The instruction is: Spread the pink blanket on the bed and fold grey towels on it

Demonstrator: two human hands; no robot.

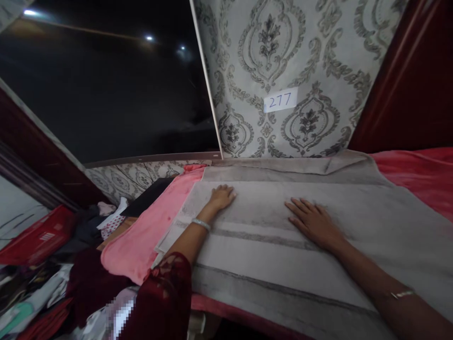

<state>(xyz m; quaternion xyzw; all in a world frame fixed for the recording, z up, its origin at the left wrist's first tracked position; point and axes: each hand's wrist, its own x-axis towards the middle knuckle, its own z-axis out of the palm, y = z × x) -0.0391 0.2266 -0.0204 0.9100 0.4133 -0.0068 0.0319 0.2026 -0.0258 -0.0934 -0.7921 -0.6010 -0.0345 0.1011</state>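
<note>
A large grey cloth [258, 259] with darker stripes lies spread in front of me, folded over in layers. My left hand [222, 197] rests on its upper left part, fingers stretched out and slightly bent. Further right, my right hand [313, 221] lies flat on the same cloth with its fingers spread. Neither hand grips anything. Under the grey cloth, a pink blanket [141, 236] sticks out at the left, and a red-pink cloth [417, 177] shows at the right. The grey cloth's far edge is loosely creased near the wall.
A big dark television screen [109, 89] stands at the upper left. Patterned wallpaper [244, 61] carries a paper label [281, 99] reading 277. Dark red wood [410, 94] borders the right. Piled clothes [88, 278] and a red basket [38, 238] lie at the lower left.
</note>
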